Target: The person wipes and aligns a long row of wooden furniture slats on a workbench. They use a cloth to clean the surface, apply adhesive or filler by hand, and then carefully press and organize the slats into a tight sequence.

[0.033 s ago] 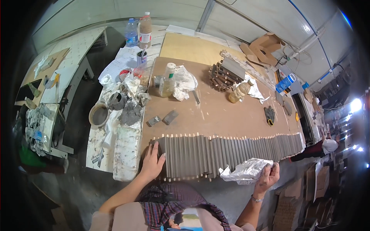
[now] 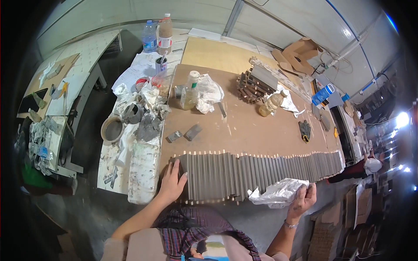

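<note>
A long row of dark grey slats [image 2: 261, 172] stands packed side by side along the table's near edge, with pale wooden stick ends showing at both long sides. My left hand [image 2: 173, 186] lies against the row's left end, its fingers stretched out and apart, touching the outermost slat. My right hand [image 2: 303, 200] is closed on a crumpled white cloth [image 2: 278, 194], which hangs over the near side of the row, right of its middle. The right fingertips look smudged with grey.
Farther back on the brown board [image 2: 248, 130] are two small grey blocks [image 2: 192, 132], a squat bottle [image 2: 190, 93], a stack of grey slats [image 2: 257, 81], another bottle [image 2: 272, 104] and a dark glove [image 2: 305, 131]. Dirty rags and a tape roll [image 2: 112, 130] lie left.
</note>
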Motion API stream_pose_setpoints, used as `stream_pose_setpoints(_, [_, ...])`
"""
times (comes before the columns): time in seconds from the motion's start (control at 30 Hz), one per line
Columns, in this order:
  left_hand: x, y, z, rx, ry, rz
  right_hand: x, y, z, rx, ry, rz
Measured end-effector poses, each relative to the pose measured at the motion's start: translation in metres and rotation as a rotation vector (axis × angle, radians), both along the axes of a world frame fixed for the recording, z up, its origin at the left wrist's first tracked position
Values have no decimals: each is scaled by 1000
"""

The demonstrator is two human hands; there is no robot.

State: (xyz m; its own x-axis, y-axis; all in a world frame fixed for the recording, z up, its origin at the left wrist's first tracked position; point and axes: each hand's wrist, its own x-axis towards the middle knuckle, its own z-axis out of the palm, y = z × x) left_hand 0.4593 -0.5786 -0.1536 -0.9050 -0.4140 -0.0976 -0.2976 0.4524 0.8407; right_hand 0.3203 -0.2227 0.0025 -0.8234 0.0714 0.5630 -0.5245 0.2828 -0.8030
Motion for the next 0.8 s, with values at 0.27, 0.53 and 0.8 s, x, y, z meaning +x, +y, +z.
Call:
stream_pose_setpoints(0.27, [18, -9, 14, -85, 143, 90, -35, -59, 78, 61, 186, 26])
stream_pose_setpoints(0.53, [-16, -16, 76, -165, 420, 2, -45, -124, 72, 369, 348, 116])
stream_pose_setpoints(0.8, [-109, 2, 78, -196, 370, -361, 101, -25, -95, -7, -1246, 628])
